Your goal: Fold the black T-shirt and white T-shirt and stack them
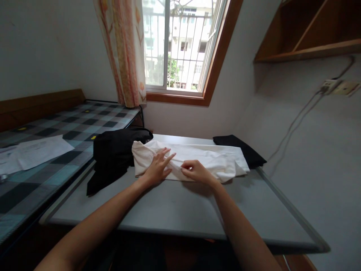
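A white garment (pixel 203 153), folded into a long strip, lies across the table. My left hand (pixel 158 165) rests on its left part with the fingers spread. On the middle of the near side, my right hand (pixel 197 171) pinches a bit of the white cloth between thumb and fingers. The garment's exact kind is hard to make out. Left of it, black cloth (pixel 115 150) lies in a loose heap and hangs toward the table's left side. A folded black cloth (pixel 239 148) sits at the right, partly behind the garment's end.
The grey-white table (pixel 175 207) stands below a barred window (pixel 183 49) with a patterned curtain (pixel 126 52). To the left is a bed with a checked cover (pixel 70 126) and paper sheets (pixel 42 150). A wall shelf (pixel 307 51) and a socket with a cord (pixel 328 86) are at right.
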Motion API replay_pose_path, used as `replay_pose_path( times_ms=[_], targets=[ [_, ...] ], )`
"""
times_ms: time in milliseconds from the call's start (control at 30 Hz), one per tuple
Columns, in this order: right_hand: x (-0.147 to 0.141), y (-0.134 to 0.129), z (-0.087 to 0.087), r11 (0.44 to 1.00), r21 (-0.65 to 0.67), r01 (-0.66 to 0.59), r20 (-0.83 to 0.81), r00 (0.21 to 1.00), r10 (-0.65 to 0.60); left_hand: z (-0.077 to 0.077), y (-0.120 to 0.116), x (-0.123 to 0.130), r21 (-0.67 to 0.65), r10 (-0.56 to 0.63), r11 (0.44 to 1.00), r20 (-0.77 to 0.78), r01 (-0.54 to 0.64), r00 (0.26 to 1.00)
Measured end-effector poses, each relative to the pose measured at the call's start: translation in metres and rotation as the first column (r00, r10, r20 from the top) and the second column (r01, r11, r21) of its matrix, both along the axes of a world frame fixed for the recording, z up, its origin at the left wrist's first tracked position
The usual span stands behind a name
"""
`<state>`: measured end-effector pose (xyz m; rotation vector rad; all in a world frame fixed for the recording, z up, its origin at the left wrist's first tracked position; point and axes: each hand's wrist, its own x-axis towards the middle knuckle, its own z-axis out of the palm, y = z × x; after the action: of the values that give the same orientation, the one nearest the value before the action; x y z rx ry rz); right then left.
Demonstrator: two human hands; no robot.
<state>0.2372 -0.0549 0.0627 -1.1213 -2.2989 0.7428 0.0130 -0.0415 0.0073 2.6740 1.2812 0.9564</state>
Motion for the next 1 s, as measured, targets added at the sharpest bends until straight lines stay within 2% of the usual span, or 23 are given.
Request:
replay_pose_path(
  times_ms=[67,133,200,267,300,367,433,500,567,667,700,767,800,867,967,1000],
  targets=[
    [-0.001,0.0,0.007,0.985,-0.123,-0.124,-0.018,0.992,0.122,0.001,0.002,-0.003,-0.036,-0.095,0.995,-0.092,0.092,0.991],
    [-0.002,0.009,0.009,0.984,-0.145,-0.102,0.019,0.994,0.106,0.003,0.002,-0.003,-0.073,-0.156,0.987,-0.142,0.147,0.978],
    [-0.004,0.023,0.005,0.998,-0.052,0.046,0.104,0.994,-0.041,0.006,0.0,-0.003,-0.073,-0.169,0.984,-0.151,0.16,0.974],
    [-0.006,0.038,-0.002,0.98,0.092,0.175,0.242,0.951,-0.193,0.008,-0.001,-0.003,-0.067,-0.186,0.982,-0.143,0.178,0.972],
    [-0.007,0.044,-0.006,0.967,0.161,0.197,0.314,0.919,-0.239,0.009,-0.002,-0.003,-0.073,-0.199,0.979,-0.134,0.191,0.971],
    [-0.01,0.054,-0.013,0.954,0.251,0.162,0.437,0.861,-0.261,0.011,-0.003,-0.004,-0.102,-0.232,0.97,-0.115,0.22,0.966],
    [-0.013,0.062,-0.018,0.951,0.281,0.132,0.513,0.817,-0.265,0.013,-0.003,-0.005,-0.13,-0.257,0.961,-0.107,0.243,0.96],
    [-0.015,0.07,-0.017,0.94,0.288,0.185,0.523,0.792,-0.316,0.015,-0.003,-0.008,-0.148,-0.267,0.957,-0.107,0.25,0.958],
    [-0.014,0.08,-0.011,0.905,0.28,0.321,0.443,0.793,-0.418,0.017,-0.004,-0.012,-0.152,-0.262,0.957,-0.078,0.248,0.962],
    [-0.004,0.102,0.011,0.819,0.218,0.531,0.135,0.815,-0.564,0.021,-0.003,-0.021,-0.08,-0.2,0.975,0.103,0.209,0.974],
    [0.004,0.11,0.021,0.792,0.182,0.583,-0.003,0.805,-0.593,0.024,-0.003,-0.025,-0.038,-0.157,0.985,0.194,0.167,0.968],
    [0.025,0.124,0.044,0.741,0.09,0.666,-0.273,0.732,-0.624,0.032,-0.001,-0.035,0.031,-0.032,0.999,0.393,0.022,0.919],
    [0.038,0.129,0.056,0.708,0.045,0.705,-0.392,0.664,-0.637,0.037,0.0,-0.042,0.047,0.041,0.996,0.492,-0.073,0.87],
    [0.07,0.136,0.077,0.629,-0.029,0.777,-0.567,0.505,-0.65,0.048,0.004,-0.056,0.059,0.162,0.96,0.679,-0.273,0.716],
    [0.121,0.137,0.098,0.506,-0.071,0.86,-0.738,0.296,-0.607,0.061,0.014,-0.078,0.069,0.188,0.887,0.849,-0.457,0.494],
    [0.135,0.135,0.1,0.47,-0.053,0.881,-0.767,0.265,-0.584,0.063,0.017,-0.083,0.07,0.175,0.871,0.88,-0.486,0.441]
  ],
)
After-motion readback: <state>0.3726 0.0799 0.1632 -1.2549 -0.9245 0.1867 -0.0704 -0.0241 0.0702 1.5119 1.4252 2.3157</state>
